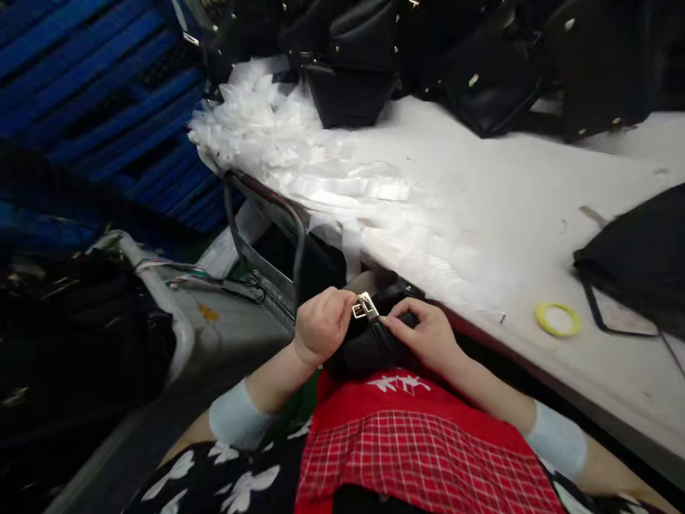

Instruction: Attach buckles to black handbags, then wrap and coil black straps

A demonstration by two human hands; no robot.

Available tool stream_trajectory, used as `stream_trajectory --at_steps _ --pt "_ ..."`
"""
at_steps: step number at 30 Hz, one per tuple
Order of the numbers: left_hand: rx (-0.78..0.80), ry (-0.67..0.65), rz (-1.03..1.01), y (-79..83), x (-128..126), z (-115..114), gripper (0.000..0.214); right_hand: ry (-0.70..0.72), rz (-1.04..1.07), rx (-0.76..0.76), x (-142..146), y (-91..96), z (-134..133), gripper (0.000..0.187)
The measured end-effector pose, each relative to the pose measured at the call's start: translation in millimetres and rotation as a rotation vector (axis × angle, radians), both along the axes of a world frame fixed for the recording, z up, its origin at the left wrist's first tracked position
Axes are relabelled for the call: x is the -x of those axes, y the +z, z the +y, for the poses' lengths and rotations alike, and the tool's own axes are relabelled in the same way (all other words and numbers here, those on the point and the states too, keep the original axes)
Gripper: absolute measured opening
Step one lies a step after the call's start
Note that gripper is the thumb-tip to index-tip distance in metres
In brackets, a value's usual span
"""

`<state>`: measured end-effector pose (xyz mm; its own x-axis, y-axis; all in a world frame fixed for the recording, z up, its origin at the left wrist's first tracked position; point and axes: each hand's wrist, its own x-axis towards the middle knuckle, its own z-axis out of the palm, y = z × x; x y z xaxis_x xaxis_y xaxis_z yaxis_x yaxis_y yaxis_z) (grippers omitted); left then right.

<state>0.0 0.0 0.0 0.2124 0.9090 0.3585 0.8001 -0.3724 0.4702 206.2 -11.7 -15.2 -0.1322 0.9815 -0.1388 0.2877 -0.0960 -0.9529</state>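
Observation:
A small black bag [369, 344] rests on my lap, just above a red checked apron [417, 442]. My left hand [321, 327] is closed, pinching the bag's square metal buckle [364, 307] between thumb and fingers. My right hand [428, 335] is closed on the black strap and the bag's top edge, right beside the buckle. Both wrists wear pale blue sleeve cuffs.
A white table [481, 185] stands in front of me with a heap of white plastic wrapping [300, 143], a yellow tape ring [557, 318], and black bags [636, 264] at right and along the back [353, 86]. A cart of black bags [80, 335] is at left, blue pallets [96, 86] behind.

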Motion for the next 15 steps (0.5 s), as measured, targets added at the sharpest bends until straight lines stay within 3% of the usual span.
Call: stream_trajectory --at_steps 4,8,12,15 --pt "0.362 0.056 -0.300 6.0 0.8 12.9 0.022 0.037 -0.005 -0.021 -1.2 -1.4 -3.5 0.021" --pt "0.693 0.034 -0.536 2.9 2.7 22.0 0.030 0.075 -0.022 -0.013 -0.7 -2.2 -2.9 0.021" --pt "0.790 -0.007 -0.553 7.0 5.1 31.5 0.027 0.090 -0.046 -0.008 0.4 -1.9 -1.7 0.022" --pt "0.704 -0.062 -0.368 19.0 1.1 27.5 0.017 0.100 -0.062 -0.005 -1.6 3.0 -1.2 0.025"
